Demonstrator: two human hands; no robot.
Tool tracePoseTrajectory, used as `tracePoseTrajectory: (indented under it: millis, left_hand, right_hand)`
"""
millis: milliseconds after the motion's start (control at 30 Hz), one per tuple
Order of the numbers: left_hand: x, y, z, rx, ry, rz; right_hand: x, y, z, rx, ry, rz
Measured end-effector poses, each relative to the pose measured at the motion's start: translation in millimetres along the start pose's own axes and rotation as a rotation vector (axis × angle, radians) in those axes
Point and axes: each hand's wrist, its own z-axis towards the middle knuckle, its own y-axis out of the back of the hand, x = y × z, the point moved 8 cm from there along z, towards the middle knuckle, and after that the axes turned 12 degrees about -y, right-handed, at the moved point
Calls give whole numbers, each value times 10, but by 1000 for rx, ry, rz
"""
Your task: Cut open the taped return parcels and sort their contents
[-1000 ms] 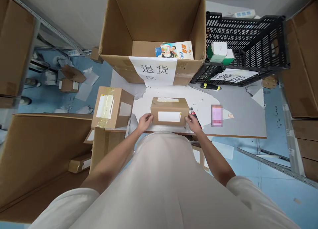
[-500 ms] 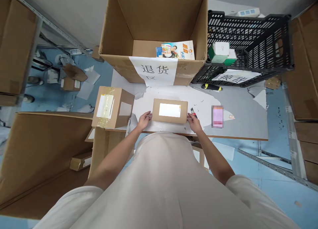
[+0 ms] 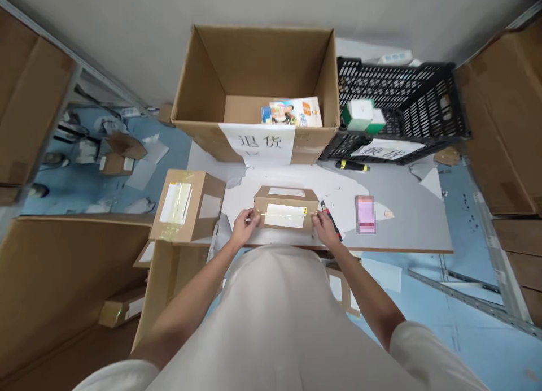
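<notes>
A small brown cardboard box (image 3: 261, 205) sits at the table's near edge, tilted so that two labelled faces show. Clear tape crosses the white label on its nearer face. My left hand (image 3: 245, 226) grips the box's left end, fingers closed on the lower corner. At the opposite end, my right hand (image 3: 324, 227) holds the right corner the same way. Just beside that hand lies a red and black utility knife (image 3: 331, 218), partly covered by it. To the left stands a bigger taped carton (image 3: 196, 204) with white labels.
Behind is a large open carton (image 3: 203, 142) containing colourful packets (image 3: 296, 112). A black plastic crate (image 3: 440, 105) with green-and-white boxes (image 3: 359, 114) adjoins it. A yellow-black cutter (image 3: 352, 165) and a pink blurred item (image 3: 366, 214) lie on the table (image 3: 417, 224). Another open carton (image 3: 63, 266) stands lower left.
The box has turned from lying with one labelled face up to a tilt showing two faces. Both hands have closed on its ends. The camera view has shifted, so the scene sits lower.
</notes>
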Motion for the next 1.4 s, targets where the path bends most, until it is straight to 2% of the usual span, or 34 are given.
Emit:
tracePoseTrajectory:
  millis: [100,200,333,433,500,600,667,767,867,967,1067,1133,1233,1400]
  left_hand:
    - [-144,1,83,9,-37,45]
    - [-157,-31,126,-32,-10,37]
    - [-127,-63,113,-70,11,55]
    - [-195,-10,89,-135,-37,119]
    - [-310,54,74,-199,-113,194]
    - [-590,77,43,-227,-331,354]
    - [-771,-24,8,-141,-513,430]
    - [-899,-274,-74,88,-714,468]
    - [-865,-441,-123,220,-767,493]
    - [-782,-492,-111,224,-773,487]
    - [-696,-503,-84,201,-786,445]
    - [-653,-510,-73,194,-801,420]
    - [-613,-509,-57,177,-798,382]
    - [-552,-499,-12,203,-686,309]
  right_hand:
    - [154,66,27,-65,-12,-153]
    - [187,54,92,-63,-28,-169]
    - [-68,93,147,-44,-120,-112]
    - [-379,216,117,-133,-254,-207]
    - [-585,255,80,-165,-373,-410]
    - [-825,263,41,-145,-515,-649]
    - [-907,270,44,-113,-532,-645]
    - [-889,369,69,-83,-475,-507]
    - [-551,590,68,-116,-276,-319]
    - [123,679,-6,-56,28,-247]
    - [869,443,-122,126,309,-386]
    - [1218,190,-159,244,408,-537]
    - [1474,-120,-128,342,472,-762]
    - [1499,-324,-51,455,546,-944]
